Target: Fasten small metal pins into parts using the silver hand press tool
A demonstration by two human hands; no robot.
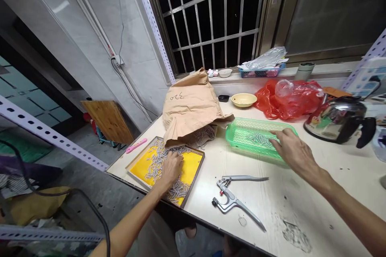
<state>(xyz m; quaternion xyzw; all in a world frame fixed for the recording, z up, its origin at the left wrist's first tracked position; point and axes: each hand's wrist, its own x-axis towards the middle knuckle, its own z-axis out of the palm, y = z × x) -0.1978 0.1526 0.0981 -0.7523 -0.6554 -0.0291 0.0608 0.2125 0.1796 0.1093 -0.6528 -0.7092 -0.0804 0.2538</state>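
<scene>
My left hand [171, 166] rests palm down in a yellow-bottomed tray [194, 165] at the table's left edge, its fingers curled into a heap of small silver metal pieces [155, 162]. My right hand [291, 150] reaches into a green plastic basket [241, 132], fingers spread over a few of the same metal pieces [256, 138]. A brown paper sack [191, 106] lies behind the tray, with more pieces spilling from its mouth. Metal hand pliers [233, 200] lie on the table between my arms.
A pink utility knife [136, 145] lies left of the tray. Behind are a yellow bowl [243, 99], a red plastic bag [286, 98] and a steel kettle [337, 118]. A barred window [211, 16] stands beyond. The table's near edge [211, 229] drops to the floor.
</scene>
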